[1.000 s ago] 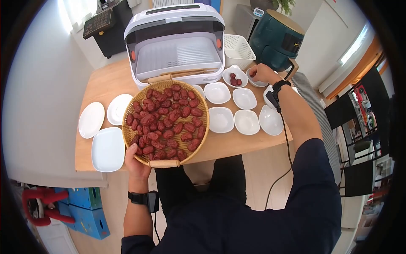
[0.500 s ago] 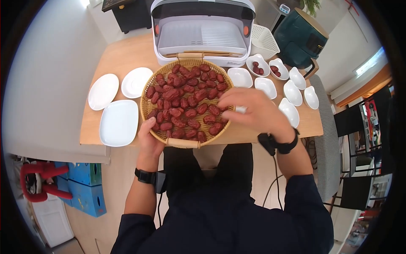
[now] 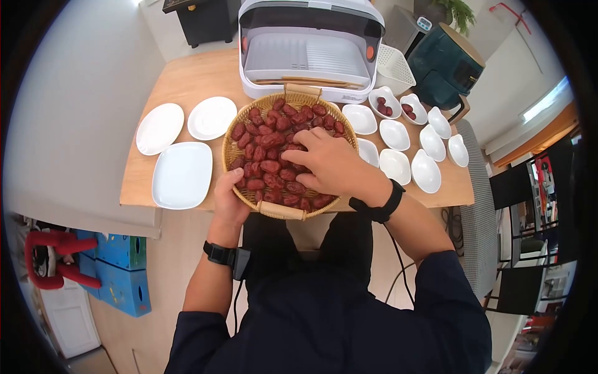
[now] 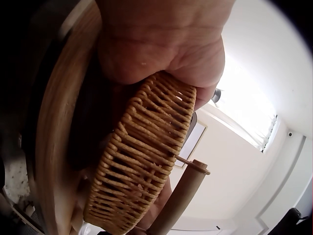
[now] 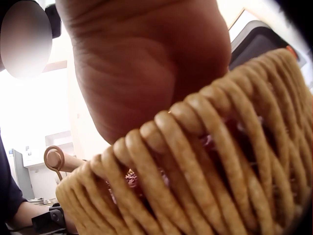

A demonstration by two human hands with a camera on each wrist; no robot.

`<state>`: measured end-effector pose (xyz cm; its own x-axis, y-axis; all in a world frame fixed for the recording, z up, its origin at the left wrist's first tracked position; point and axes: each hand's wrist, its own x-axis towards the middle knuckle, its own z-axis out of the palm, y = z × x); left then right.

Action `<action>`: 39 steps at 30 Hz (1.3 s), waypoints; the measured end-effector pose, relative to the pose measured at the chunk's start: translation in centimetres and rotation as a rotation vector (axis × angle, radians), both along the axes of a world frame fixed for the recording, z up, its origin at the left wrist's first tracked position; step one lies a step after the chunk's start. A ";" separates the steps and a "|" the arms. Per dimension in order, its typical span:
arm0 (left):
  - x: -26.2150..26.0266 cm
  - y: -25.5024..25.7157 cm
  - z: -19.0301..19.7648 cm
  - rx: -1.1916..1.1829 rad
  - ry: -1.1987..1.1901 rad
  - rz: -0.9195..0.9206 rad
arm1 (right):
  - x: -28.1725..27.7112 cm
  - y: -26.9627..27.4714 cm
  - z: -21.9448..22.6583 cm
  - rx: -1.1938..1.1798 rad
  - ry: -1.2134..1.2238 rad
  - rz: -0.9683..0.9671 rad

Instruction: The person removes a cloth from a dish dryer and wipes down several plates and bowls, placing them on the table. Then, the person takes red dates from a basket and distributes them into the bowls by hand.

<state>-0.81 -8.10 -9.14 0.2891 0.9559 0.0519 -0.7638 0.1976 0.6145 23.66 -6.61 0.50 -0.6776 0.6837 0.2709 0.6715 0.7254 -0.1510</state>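
Observation:
A round woven basket (image 3: 230, 146) with wooden handles holds many red dates (image 3: 271, 140). My left hand (image 3: 230, 198) grips its near left rim, thumb over the edge; the left wrist view shows the palm (image 4: 161, 54) against the wicker side (image 4: 142, 147). My right hand (image 3: 330, 161) reaches in from the right, its bent fingers down among the dates, thumb and forefinger apart. In the right wrist view the basket wall (image 5: 195, 156) hides those fingertips. Two small white bowls, the back left one (image 3: 377, 95) and its neighbour (image 3: 410, 100), hold a few dates each.
Several white bowls (image 3: 395, 167) stand right of the basket. White plates, one square (image 3: 182, 176), lie to the left. Behind are a white domed appliance (image 3: 311, 56), a white plastic basket (image 3: 393, 71) and a green air fryer (image 3: 445, 62) with its handle pointing forward.
My right hand has moved from the back right bowl, where two dates now show, leftward over the basket and in among the dates. The left hand keeps its grip. The head view has shifted.

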 end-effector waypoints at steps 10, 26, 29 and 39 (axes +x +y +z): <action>0.7 -0.5 0.6 -0.014 0.057 0.084 | 0.7 1.9 -1.5 0.005 0.004 -0.033; 0.1 0.0 -0.6 -0.050 0.016 0.051 | 2.7 2.7 0.9 -0.234 0.460 -0.043; 0.6 0.0 0.0 -0.003 0.001 0.043 | 6.4 2.2 3.8 -0.465 0.711 -0.098; 0.5 -0.3 -0.7 0.006 0.045 0.111 | 33.4 6.5 4.1 -0.372 0.446 -1.086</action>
<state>-0.27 -8.41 -9.87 0.1837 0.9819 0.0471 -0.7524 0.1096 0.6496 57.03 -0.08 4.61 0.3921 0.9199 0.0013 0.7364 -0.3131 -0.5997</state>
